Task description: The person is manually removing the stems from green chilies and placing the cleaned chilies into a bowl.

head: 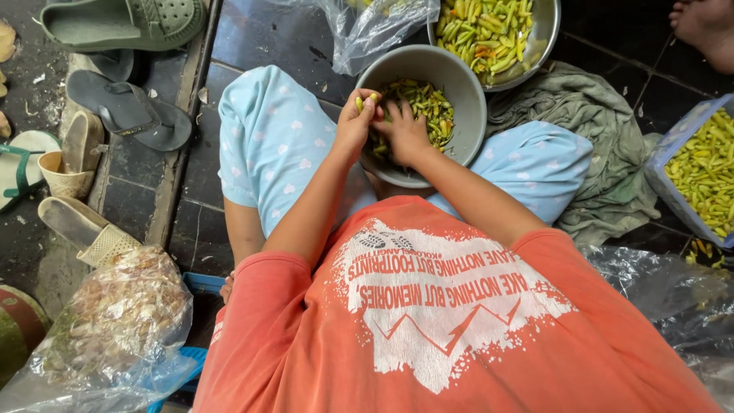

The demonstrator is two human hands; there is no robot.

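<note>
I see left hand pinching 1 green chili above the grey bowl; right hand touches it, fingers curled.

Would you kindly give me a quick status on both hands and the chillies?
Left hand pinching one green chilli. Right hand down among chillies in grey bowl. Nothing in the way.

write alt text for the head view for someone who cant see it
Seated on a dark tiled floor, a person works both hands, left hand and right hand, over a grey bowl of green chillies in their lap. More chillies fill a metal bowl ahead and a tray at right; sandals lie left.
</note>
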